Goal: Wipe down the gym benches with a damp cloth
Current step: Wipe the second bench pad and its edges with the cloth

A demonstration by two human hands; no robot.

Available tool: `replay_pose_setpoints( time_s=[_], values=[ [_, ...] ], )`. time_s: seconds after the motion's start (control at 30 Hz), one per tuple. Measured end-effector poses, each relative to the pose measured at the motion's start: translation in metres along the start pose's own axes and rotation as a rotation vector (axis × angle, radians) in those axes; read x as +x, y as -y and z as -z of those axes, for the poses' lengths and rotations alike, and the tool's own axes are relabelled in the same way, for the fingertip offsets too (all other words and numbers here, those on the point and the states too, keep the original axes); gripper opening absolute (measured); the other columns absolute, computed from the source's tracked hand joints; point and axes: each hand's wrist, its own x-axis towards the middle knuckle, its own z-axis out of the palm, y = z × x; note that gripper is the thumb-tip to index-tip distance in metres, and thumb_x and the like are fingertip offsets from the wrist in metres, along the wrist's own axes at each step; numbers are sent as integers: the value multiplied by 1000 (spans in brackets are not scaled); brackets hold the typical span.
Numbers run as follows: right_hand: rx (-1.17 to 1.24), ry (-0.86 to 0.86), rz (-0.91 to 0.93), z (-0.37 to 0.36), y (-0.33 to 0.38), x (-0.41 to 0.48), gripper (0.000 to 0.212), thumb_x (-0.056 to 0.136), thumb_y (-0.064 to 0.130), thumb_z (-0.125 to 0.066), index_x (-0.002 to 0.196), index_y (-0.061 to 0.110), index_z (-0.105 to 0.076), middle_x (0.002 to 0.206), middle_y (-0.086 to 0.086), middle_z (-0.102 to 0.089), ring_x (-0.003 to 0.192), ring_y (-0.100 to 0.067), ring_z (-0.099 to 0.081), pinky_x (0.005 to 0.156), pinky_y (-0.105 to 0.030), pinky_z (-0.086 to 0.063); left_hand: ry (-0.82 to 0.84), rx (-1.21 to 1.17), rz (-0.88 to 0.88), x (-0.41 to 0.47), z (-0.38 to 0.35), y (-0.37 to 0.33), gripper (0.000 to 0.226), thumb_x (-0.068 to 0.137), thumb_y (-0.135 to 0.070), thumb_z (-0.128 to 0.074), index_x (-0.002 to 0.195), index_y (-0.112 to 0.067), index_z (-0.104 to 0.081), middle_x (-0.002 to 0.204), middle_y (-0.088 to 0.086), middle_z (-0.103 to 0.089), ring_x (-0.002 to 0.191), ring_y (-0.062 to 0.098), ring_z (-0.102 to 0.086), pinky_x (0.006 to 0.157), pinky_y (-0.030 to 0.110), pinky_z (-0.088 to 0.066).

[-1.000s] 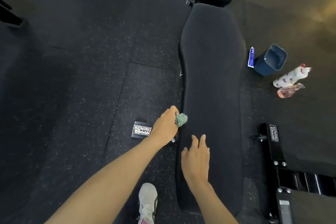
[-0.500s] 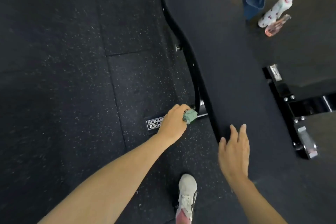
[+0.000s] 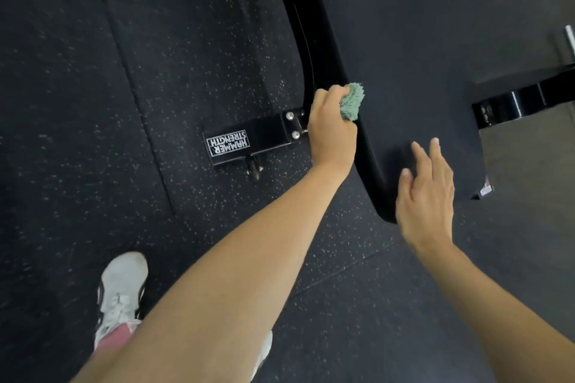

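Head view: the left hand (image 3: pixel 331 130) holds a green cloth (image 3: pixel 352 101) against the bench (image 3: pixel 404 56) edge, and the right hand (image 3: pixel 426 196) is spread over the near end.

The left fingers (image 3: pixel 334 93) are curled tight round the bunched cloth, which sticks out past the knuckles and touches the left rim of the black pad, just above the frame foot (image 3: pixel 249 143) marked HAMMER STRENGTH. The right fingers (image 3: pixel 435 152) are straight and slightly apart, holding nothing, lying over the rounded near corner of the pad; whether the palm presses on it I cannot tell. Below the left forearm a white shoe (image 3: pixel 123 292) stands on the speckled rubber floor (image 3: pixel 155 102).
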Motion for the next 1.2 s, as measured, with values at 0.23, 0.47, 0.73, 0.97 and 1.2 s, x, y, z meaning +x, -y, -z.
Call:
replay_pose_setpoints(
  time_s=[0.23, 0.47, 0.73, 0.97, 1.2],
  values=[
    [53, 4, 63, -18, -28, -24, 47, 104, 17, -31, 150, 15, -28, 162, -1, -11, 146, -14, -11, 120, -43, -15, 30, -43, -43, -91, -18, 27, 44, 76, 19, -54, 111, -5, -65, 98, 3, -56, 91, 19, -55, 78, 33, -51],
    [125, 24, 110, -19, -50, -25, 48, 104, 15, -30, 151, 20, -26, 161, 7, -10, 148, -4, -4, 118, -18, 2, -107, -143, 46, -87, -26, 26, 42, 75, 21, -53, 104, -4, -70, 90, 1, -60, 77, 3, -50, 70, 8, -40],
    [436, 130, 78, -12, -63, -21, 63, 96, -9, -31, 147, 27, -36, 156, 16, -18, 144, 5, -8, 119, -18, -1, -241, -24, 159, -22, -25, 30, 39, 77, 14, -45, 96, -7, -72, 91, 8, -67, 82, 17, -54, 62, 9, -35],
    [461, 136, 83, -13, -62, -19, 65, 95, -14, -28, 147, 24, -35, 158, 11, -19, 144, 2, -7, 117, -15, 2, -331, -186, 234, -107, -55, 29, 36, 74, 24, -47, 91, 0, -69, 90, 8, -57, 69, 2, -49, 62, 6, -39],
    [345, 144, 201, -14, -69, -18, 62, 97, -10, -28, 151, 21, -28, 161, 3, -12, 147, -4, -3, 109, -4, 5, -200, -124, 174, -175, -67, 41, 28, 75, 22, -53, 88, 1, -66, 88, 3, -51, 68, 3, -45, 64, 5, -38]
  ],
)
